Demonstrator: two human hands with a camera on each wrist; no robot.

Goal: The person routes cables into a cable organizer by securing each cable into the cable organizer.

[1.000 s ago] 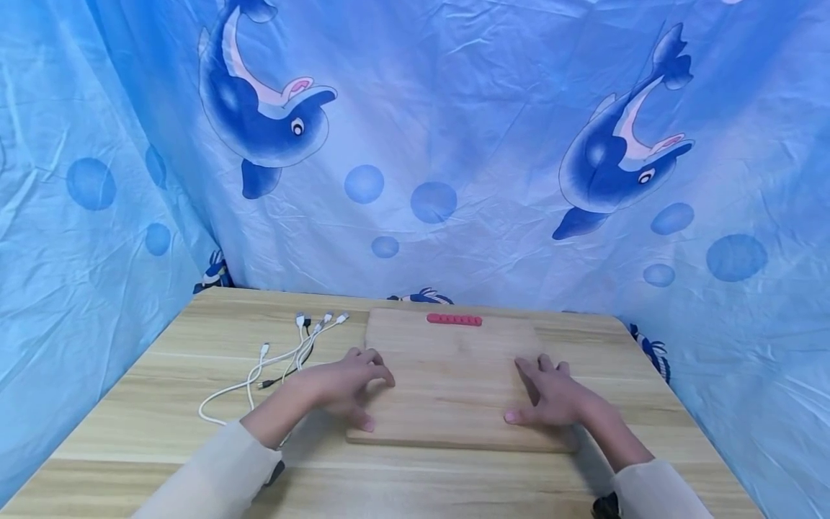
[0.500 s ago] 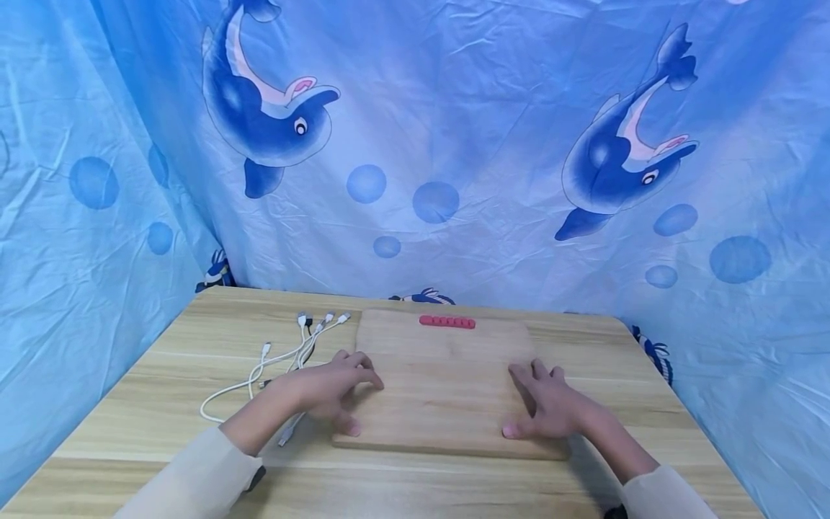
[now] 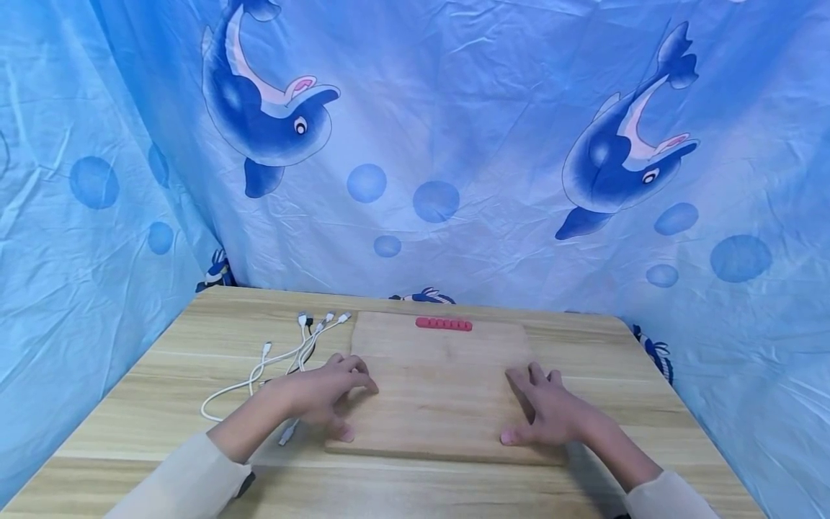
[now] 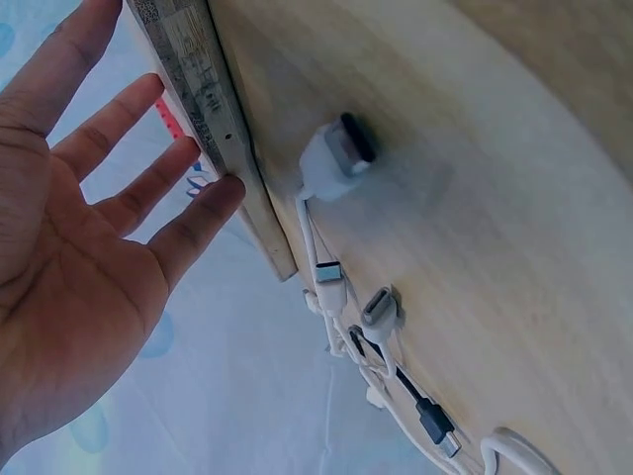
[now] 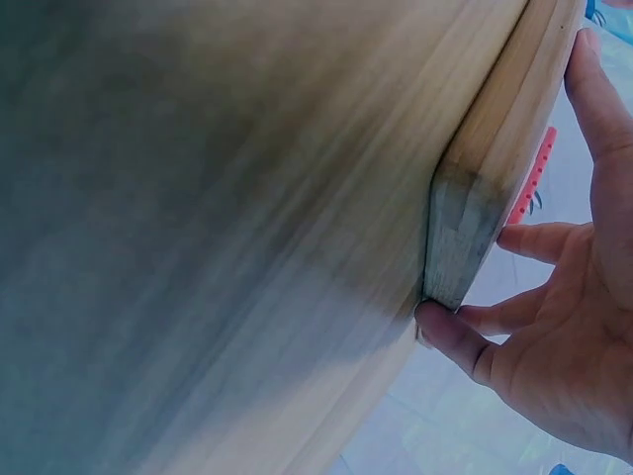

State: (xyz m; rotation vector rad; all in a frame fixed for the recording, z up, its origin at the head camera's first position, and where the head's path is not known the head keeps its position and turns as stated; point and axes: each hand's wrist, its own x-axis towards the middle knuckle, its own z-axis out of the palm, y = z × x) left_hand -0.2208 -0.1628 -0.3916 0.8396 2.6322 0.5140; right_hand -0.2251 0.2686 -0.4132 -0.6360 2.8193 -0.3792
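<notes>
A flat wooden board lies on the table in front of me, perhaps a cutting board. My left hand touches its left side, thumb near the front corner and fingertips on its top and edge. In the left wrist view, that hand's fingers are spread and fairly straight along the board's edge. My right hand rests on the right side, thumb on top; the right wrist view shows the outer fingers against the side edge. A red notched strip, like a cable holder, sits at the board's far end.
Several white cables with USB plugs, and a dark one, lie loosely left of the board, close to my left hand. A white plug is near the board's left edge. Behind the table hangs a blue dolphin curtain.
The board has slid left and slightly towards me, with the red strip on it. Both hands have moved along with it, the right one less. The cables have stayed about where they were.
</notes>
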